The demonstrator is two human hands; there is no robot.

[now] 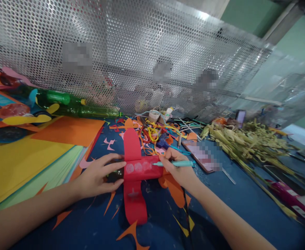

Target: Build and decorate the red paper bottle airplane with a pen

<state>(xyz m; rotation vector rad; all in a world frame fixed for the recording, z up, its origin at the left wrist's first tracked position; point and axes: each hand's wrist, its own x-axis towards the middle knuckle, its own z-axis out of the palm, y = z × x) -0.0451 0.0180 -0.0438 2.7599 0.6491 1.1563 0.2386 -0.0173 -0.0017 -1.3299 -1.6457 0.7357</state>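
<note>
A toy plane (142,168) of red paper wrapped round a bottle lies in front of me, its wings stretching away from and towards me. Faint whitish circles run along its body, and a pale star-like mark is on the near wing. My left hand (101,173) curls around the dark bottle end on the left, fingertips and thumb on the red paper. My right hand (177,166) pinches a light blue marker (182,163), its tip at the plane's body beside the circles. An orange paper piece (177,191) shows at the plane's right end, partly hidden by my right hand.
Coloured paper sheets (24,156) are stacked at left. Green bottles (95,111) lie by the perforated metal screen (131,52). Paper scraps and a glue gun (163,141) are behind the plane. A phone (200,156) and dried husks (246,142) lie at right.
</note>
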